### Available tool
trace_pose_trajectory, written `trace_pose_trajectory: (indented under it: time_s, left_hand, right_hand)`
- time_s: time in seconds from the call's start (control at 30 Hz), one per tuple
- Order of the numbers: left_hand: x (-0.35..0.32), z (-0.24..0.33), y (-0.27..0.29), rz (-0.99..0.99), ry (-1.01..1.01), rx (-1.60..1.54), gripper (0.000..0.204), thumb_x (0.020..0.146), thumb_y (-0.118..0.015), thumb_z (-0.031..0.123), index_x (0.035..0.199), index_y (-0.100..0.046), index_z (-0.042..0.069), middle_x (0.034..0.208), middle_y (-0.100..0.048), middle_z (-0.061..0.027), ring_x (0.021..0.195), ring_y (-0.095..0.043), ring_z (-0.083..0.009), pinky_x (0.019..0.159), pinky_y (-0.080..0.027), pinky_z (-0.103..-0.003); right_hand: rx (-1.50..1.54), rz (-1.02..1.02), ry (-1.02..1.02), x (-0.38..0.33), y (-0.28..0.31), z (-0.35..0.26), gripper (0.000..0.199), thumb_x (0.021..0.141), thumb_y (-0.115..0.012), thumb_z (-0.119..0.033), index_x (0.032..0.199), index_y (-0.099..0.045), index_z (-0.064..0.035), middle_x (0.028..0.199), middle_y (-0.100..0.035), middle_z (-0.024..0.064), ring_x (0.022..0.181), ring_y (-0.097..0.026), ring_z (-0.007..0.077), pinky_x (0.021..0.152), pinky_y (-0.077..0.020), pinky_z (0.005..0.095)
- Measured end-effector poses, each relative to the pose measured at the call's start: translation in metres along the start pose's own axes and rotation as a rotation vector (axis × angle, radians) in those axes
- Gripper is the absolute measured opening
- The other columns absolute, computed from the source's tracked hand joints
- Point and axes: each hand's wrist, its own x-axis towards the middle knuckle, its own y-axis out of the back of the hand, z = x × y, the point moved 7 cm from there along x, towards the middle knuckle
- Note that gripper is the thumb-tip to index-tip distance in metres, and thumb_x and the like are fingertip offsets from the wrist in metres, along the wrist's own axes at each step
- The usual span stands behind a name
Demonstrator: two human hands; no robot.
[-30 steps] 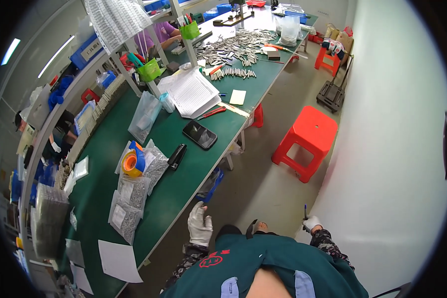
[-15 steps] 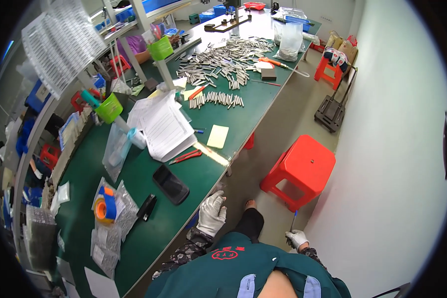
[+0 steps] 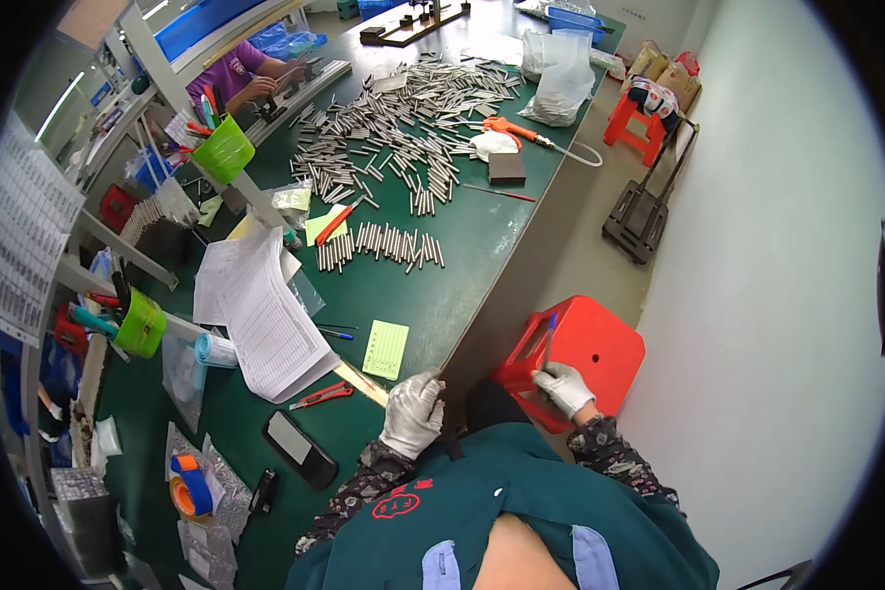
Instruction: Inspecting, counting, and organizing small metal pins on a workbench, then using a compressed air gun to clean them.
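Observation:
My left hand, in a white glove, rests at the near edge of the green table, its fingers loosely bent and no held thing visible. Beside it lie a pale wooden strip and a yellow-green notepad. In front of the red stool, my gloved right hand is closed around a slim grey stick-like tool with a blue end pointing up. Its exact kind cannot be made out. Farther along the table, short metal pins lie in a rough row, with a large heap of metal pins behind them.
A red cutter, a phone, papers and tape rolls lie on the left. An orange air gun and a grey block sit near the right edge. A folded trolley stands by the wall. Another person works across the table.
My view has moved forward along the table. My left hand has come up onto the table edge. My right hand has risen in front of the stool, still holding the blue-ended tool.

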Motion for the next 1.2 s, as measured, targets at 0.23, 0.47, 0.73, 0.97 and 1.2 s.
trace_pose_trajectory:
  time_s: [0.23,0.47,0.73,0.97,1.2]
  left_hand:
    - [-0.002,-0.018,0.006,0.164,0.189,0.093,0.026,0.064,-0.055,0.002,0.09,-0.056,0.001,0.097,-0.059,-0.0129,0.081,-0.059,-0.0308,0.07,-0.046,-0.04]
    - [0.011,-0.035,-0.007,0.451,0.486,0.379,0.031,0.087,-0.044,0.029,0.103,-0.051,0.003,0.107,-0.052,-0.015,0.093,-0.053,-0.0342,0.079,-0.042,-0.045]
    - [0.044,-0.056,-0.028,0.28,0.899,0.684,0.038,0.085,-0.043,0.035,0.109,-0.05,0.007,0.113,-0.048,-0.0137,0.107,-0.045,-0.0339,0.09,-0.036,-0.049]
    - [0.063,-0.05,-0.032,0.232,0.852,0.691,0.032,0.084,-0.044,0.033,0.108,-0.053,0.013,0.11,-0.049,-0.0144,0.102,-0.047,-0.0336,0.086,-0.04,-0.048]
    - [0.077,-0.038,-0.029,0.296,0.695,0.801,0.033,0.062,-0.058,0.014,0.094,-0.057,0.006,0.103,-0.053,-0.0137,0.095,-0.051,-0.0331,0.08,-0.044,-0.046]
  right_hand:
    - [-0.7,-0.443,0.242,0.077,-0.092,-0.121,0.042,0.077,-0.052,-0.042,0.094,-0.062,-0.0046,0.086,-0.061,0.0208,0.082,-0.059,0.0357,0.074,-0.0456,0.0399]
    - [-0.861,-0.808,0.392,0.134,-0.159,-0.133,0.041,0.075,-0.053,-0.043,0.099,-0.062,-0.0114,0.088,-0.063,0.0165,0.084,-0.06,0.0334,0.076,-0.047,0.0389]
    - [-0.627,-1.373,0.769,0.199,-0.074,-0.149,0.01,0.079,-0.057,-0.017,0.083,-0.062,-0.009,0.074,-0.063,0.0087,0.066,-0.061,0.0253,0.061,-0.0497,0.0335]
    - [-0.458,-1.566,0.816,0.206,-0.059,-0.151,0.007,0.079,-0.059,-0.015,0.082,-0.06,-0.008,0.065,-0.061,0.0069,0.059,-0.06,0.0222,0.057,-0.0496,0.0307]
    - [-0.354,-1.601,0.845,0.205,-0.05,-0.155,0.005,0.076,-0.059,-0.009,0.077,-0.059,-0.0042,0.072,-0.062,0.008,0.065,-0.061,0.0249,0.06,-0.0494,0.0311]
